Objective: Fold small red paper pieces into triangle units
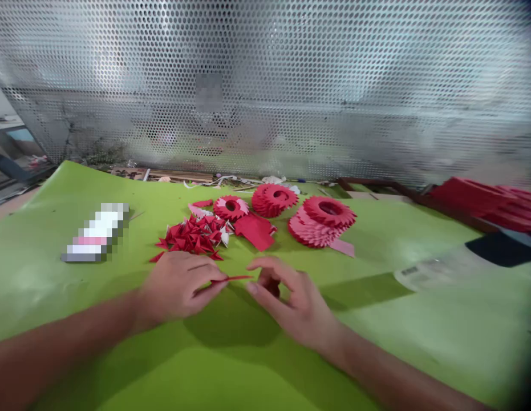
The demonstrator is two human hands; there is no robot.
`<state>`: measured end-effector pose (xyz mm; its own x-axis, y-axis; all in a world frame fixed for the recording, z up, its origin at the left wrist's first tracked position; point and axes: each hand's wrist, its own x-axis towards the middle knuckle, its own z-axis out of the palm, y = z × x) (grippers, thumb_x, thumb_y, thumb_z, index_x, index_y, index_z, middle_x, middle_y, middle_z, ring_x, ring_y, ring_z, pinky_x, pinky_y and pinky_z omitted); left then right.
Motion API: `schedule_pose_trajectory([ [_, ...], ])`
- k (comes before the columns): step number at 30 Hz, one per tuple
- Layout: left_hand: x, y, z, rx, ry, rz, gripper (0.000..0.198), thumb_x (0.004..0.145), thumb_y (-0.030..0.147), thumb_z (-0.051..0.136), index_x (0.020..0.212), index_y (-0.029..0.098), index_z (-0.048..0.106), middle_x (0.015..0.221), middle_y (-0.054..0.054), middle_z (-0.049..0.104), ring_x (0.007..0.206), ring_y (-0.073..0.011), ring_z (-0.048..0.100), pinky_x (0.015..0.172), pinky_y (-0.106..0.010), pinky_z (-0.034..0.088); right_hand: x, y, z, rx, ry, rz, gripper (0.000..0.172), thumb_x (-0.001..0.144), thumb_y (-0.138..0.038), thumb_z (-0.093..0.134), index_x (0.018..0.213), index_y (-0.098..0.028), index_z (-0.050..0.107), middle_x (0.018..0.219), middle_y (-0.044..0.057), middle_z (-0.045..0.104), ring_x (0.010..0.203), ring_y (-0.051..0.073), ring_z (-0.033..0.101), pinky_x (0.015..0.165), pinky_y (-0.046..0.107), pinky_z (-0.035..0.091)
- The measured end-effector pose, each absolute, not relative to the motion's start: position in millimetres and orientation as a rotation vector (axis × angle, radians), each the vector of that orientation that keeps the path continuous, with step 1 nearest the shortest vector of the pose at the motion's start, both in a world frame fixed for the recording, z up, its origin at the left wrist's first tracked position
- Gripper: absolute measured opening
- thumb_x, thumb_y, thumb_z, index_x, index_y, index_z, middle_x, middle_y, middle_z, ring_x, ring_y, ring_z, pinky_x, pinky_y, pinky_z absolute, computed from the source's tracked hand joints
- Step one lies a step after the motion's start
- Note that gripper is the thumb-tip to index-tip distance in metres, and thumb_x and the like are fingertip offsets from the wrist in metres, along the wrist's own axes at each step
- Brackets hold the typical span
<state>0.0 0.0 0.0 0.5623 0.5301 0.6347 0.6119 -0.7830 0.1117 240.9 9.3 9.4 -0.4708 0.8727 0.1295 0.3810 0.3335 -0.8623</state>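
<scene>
My left hand [179, 288] pinches a thin folded piece of red paper [233, 278] just above the green table cover [120, 240]. My right hand [291, 299] hovers beside the paper's right end with fingers curled and apart, holding nothing I can see. Just beyond my hands lies a heap of small folded red paper triangles [194, 235] and a flat stack of red paper squares [255, 229].
Three red ring-shaped paper wheels [231, 206] [274, 198] [323, 221] sit behind the heap. A blurred white object [96, 233] lies at left. Red sheets [487, 201] and a dark item [498, 248] are at right. A perforated metal screen [265, 85] closes the back.
</scene>
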Motion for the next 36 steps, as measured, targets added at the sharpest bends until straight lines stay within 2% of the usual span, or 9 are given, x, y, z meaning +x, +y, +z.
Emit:
schedule_pose_trajectory([
  [3,2,-1,0,-2.664,-0.971,-0.983,0.023,0.102,0.023,0.055,0.088,0.018,0.072,0.078,0.0,0.078,0.06,-0.0134,0.068,0.054,-0.024,0.047,241,6,6,-0.994,-2.22,0.82,0.024,0.096,-0.037,0.063,0.115,-0.024,0.07,0.072,0.002,0.073,0.055,0.016,0.06,0.053,0.028,0.044],
  [5,4,-4,2,-2.67,-0.916,-0.957,0.022,0.103,0.022,0.055,0.089,0.018,0.072,0.079,0.0,0.078,0.06,-0.013,0.068,0.055,-0.024,0.047,240,5,5,-0.944,-2.311,0.694,0.02,0.098,-0.03,0.06,0.112,-0.025,0.073,0.082,0.004,0.077,0.06,0.016,0.064,0.057,0.029,0.047],
  [11,6,-9,13,-2.813,-0.828,-1.024,0.03,0.102,0.034,0.051,0.089,0.016,0.071,0.074,-0.003,0.075,0.058,-0.0151,0.065,0.052,-0.027,0.049,240,7,3,-0.782,-2.427,0.501,0.02,0.103,-0.028,0.055,0.101,-0.024,0.074,0.087,0.005,0.079,0.073,0.02,0.071,0.066,0.031,0.051],
  [14,6,-8,16,-2.933,-0.981,-1.067,0.03,0.102,0.027,0.045,0.102,0.014,0.072,0.091,-0.008,0.078,0.073,-0.0187,0.071,0.063,-0.029,0.055,241,7,5,-0.667,-2.56,0.525,0.023,0.105,-0.03,0.053,0.099,-0.022,0.074,0.087,0.006,0.078,0.073,0.019,0.07,0.066,0.03,0.051],
  [17,5,-6,15,-3.101,-1.054,-0.965,0.03,0.1,0.021,0.048,0.12,0.016,0.069,0.11,-0.009,0.077,0.093,-0.021,0.072,0.078,-0.032,0.057,241,4,7,-0.582,-2.639,0.618,0.023,0.106,-0.032,0.053,0.098,-0.022,0.072,0.086,0.005,0.077,0.074,0.017,0.07,0.068,0.027,0.05],
  [21,3,-2,8,-3.222,-1.124,-0.87,0.019,0.1,0.028,0.06,0.103,0.019,0.077,0.091,-0.004,0.077,0.081,-0.018,0.07,0.072,-0.027,0.052,243,3,5,-0.54,-2.608,0.682,0.021,0.105,-0.03,0.055,0.097,-0.021,0.072,0.084,0.003,0.076,0.072,0.015,0.068,0.067,0.025,0.049],
  [24,2,0,5,-3.24,-1.158,-0.898,0.018,0.098,0.029,0.066,0.091,0.018,0.079,0.085,-0.003,0.077,0.078,-0.0168,0.069,0.07,-0.025,0.048,244,4,2,-0.532,-2.566,0.693,0.019,0.104,-0.028,0.058,0.098,-0.02,0.073,0.082,0.002,0.075,0.07,0.014,0.067,0.066,0.024,0.047],
  [32,4,-1,3,-3.311,-1.407,-0.922,0.011,0.091,0.025,0.075,0.084,0.017,0.079,0.077,-0.002,0.076,0.07,-0.0144,0.066,0.065,-0.023,0.043,244,6,1,-0.478,-2.515,0.845,0.013,0.1,-0.026,0.064,0.094,-0.019,0.074,0.079,0.001,0.074,0.067,0.012,0.065,0.065,0.021,0.045],
  [36,7,0,4,-3.27,-1.729,-0.898,0.011,0.086,0.026,0.079,0.079,0.017,0.079,0.074,-0.001,0.075,0.068,-0.0144,0.064,0.062,-0.022,0.041,242,5,3,-0.667,-2.502,0.851,0.012,0.098,-0.024,0.064,0.092,-0.019,0.074,0.075,0.0,0.073,0.061,0.011,0.06,0.059,0.02,0.04],
])
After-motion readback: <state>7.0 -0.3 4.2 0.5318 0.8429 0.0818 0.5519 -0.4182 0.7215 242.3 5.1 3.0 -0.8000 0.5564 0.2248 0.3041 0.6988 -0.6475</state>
